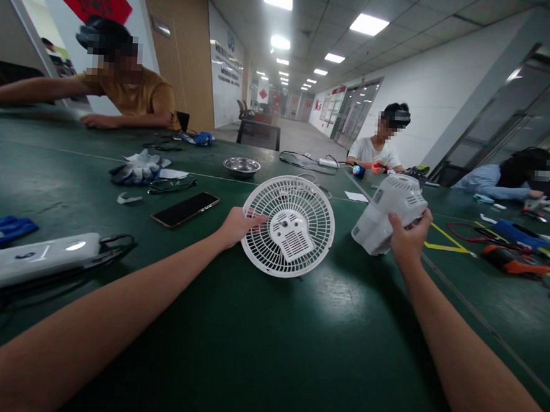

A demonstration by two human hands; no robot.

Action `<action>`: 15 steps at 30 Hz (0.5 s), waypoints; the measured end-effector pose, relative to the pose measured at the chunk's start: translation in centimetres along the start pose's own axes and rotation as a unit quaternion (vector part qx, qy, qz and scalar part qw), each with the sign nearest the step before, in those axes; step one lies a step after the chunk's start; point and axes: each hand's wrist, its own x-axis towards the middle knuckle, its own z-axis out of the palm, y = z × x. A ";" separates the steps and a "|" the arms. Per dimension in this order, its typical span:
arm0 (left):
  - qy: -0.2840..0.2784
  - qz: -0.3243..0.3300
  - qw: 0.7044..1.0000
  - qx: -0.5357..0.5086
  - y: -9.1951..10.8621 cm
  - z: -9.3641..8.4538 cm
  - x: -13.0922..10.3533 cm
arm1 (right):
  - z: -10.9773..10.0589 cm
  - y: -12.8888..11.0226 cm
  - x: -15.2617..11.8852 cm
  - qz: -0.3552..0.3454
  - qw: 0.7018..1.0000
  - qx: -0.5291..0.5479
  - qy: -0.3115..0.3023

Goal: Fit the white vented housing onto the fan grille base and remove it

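Note:
My left hand [237,227] grips the left rim of a round white fan grille [293,232], its thumb over the slats. The grille stands tilted up above the green table [258,329], with a slotted plate at its centre facing me. To the right, my right hand [409,238] is closed round a white plastic housing [386,213] with vent slots, thumb on its near face. The housing is held tilted, apart from the grille. The fingers behind it are partly hidden.
A black phone [186,209], gloves [140,168] and a metal bowl [242,167] lie left and beyond. A white power strip [34,259] is at left. An orange-black multimeter [516,261] lies at right. Three people sit round the table.

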 end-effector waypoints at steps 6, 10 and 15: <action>0.003 0.001 1.000 0.002 -0.1 -0.1 0.1 | -0.3 -0.7 -0.2 0.003 1.000 -0.005 -0.002; -0.001 -0.002 1.000 -0.011 -0.3 -0.1 0.2 | -0.3 -1.0 -0.2 0.003 1.000 -0.004 -0.010; 0.010 -0.006 1.000 -0.003 -0.2 0.0 0.2 | -0.2 -1.4 -0.3 -0.013 1.000 0.004 0.000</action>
